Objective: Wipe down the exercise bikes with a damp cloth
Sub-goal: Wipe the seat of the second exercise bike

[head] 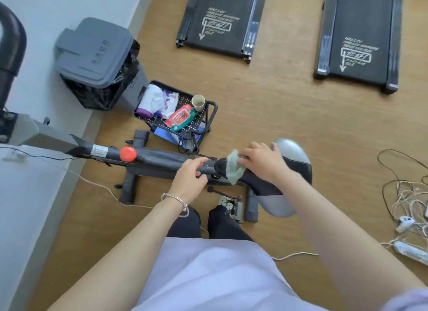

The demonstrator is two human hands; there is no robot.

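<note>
Exercise bike (157,159): black frame with a red knob (127,154), taken as the landmark.
- Cloth (234,168): pale green and bunched, lay on the nose of the bike's saddle (294,153). The right hand (261,162) clutched it with curled fingers.
- Left hand (188,179): fingers and thumb wrapped round the bike's top tube, just beside the cloth.
- Black mesh cart (214,106), just beyond the bike: held a red-green wipes pack (181,117), a paper cup (198,103), a white bottle (150,100) and some loose packets.
- Grey-lidded bin (92,53), beyond the cart: lined with a black bag (97,97); I could not tell what was inside.
</note>
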